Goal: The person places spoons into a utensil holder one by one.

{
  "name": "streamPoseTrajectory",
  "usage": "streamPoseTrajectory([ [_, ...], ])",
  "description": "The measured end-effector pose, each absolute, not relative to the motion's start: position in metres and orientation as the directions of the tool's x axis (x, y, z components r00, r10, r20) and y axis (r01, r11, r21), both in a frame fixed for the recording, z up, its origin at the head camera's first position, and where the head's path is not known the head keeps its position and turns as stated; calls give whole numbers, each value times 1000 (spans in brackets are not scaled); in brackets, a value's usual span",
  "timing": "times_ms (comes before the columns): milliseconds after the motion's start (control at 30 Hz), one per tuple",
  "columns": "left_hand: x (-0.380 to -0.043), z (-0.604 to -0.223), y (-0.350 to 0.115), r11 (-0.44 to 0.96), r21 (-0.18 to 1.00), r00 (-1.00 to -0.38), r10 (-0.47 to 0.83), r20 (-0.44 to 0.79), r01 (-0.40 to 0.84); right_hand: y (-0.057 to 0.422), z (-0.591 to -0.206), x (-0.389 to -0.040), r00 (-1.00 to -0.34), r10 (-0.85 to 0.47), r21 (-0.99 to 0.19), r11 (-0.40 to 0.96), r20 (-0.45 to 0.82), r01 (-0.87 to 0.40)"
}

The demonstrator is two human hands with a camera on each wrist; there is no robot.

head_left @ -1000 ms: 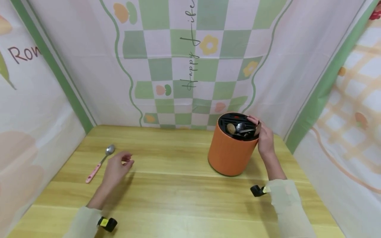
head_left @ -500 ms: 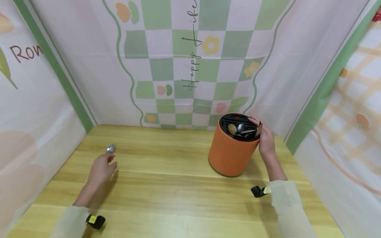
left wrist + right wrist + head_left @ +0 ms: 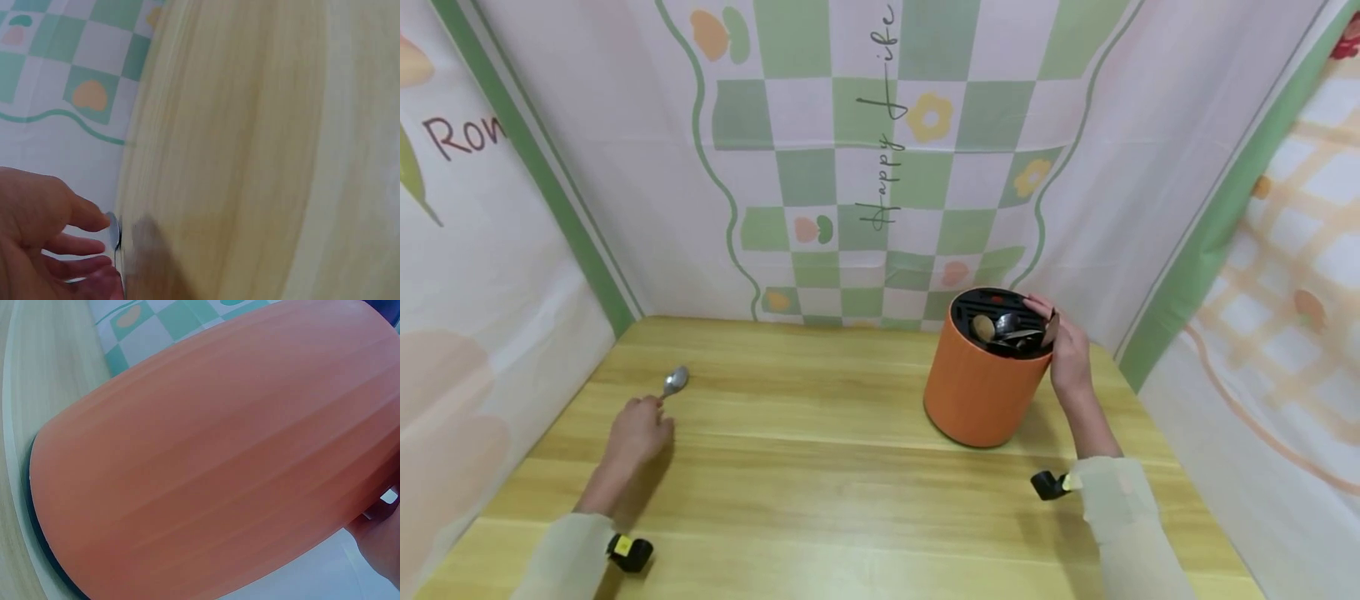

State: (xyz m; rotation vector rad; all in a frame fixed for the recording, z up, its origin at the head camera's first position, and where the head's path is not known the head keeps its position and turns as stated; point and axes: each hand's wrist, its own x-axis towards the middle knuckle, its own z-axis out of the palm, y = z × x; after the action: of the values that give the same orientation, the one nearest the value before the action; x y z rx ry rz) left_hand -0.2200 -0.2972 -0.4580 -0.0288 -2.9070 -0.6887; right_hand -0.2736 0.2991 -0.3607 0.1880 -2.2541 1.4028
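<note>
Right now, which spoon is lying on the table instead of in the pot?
The spoon by the left hand; the other spoons sit in the orange holder.

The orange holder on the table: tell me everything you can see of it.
The orange holder is a round, faintly ribbed cylinder, seemingly plastic, with a dark base ring and a black slotted top insert. It stands tilted on the wooden table, toward the back right. Several metal spoons lie in its top. The right hand grips its rim on the right side. The left hand is far from it.
</note>
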Motion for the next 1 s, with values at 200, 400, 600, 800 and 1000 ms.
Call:
streamPoseTrajectory([
  [200, -220, -456, -307, 902, 431, -987, -67, 146, 2, 298, -360, -274, -880, 119, -808, 468, 461, -360],
  [400, -219, -458, -320, 906, 421, -994, -86, 60, -53, 298, -361, -274, -881, 122, -807, 473, 457, -354],
  [600, -221, -456, -326, 913, 403, -997, -79, 19, -64, 300, -361, -275, -885, 131, -819, 459, 446, -345],
  [800, -226, -450, -332, 903, 418, -995, -83, -57, -99, 300, -361, -276, -894, 143, -828, 460, 425, -320],
  [1000, -232, -447, -339, 889, 447, -989, -37, -142, -98, 300, -361, -275, -894, 137, -826, 463, 426, -322],
])
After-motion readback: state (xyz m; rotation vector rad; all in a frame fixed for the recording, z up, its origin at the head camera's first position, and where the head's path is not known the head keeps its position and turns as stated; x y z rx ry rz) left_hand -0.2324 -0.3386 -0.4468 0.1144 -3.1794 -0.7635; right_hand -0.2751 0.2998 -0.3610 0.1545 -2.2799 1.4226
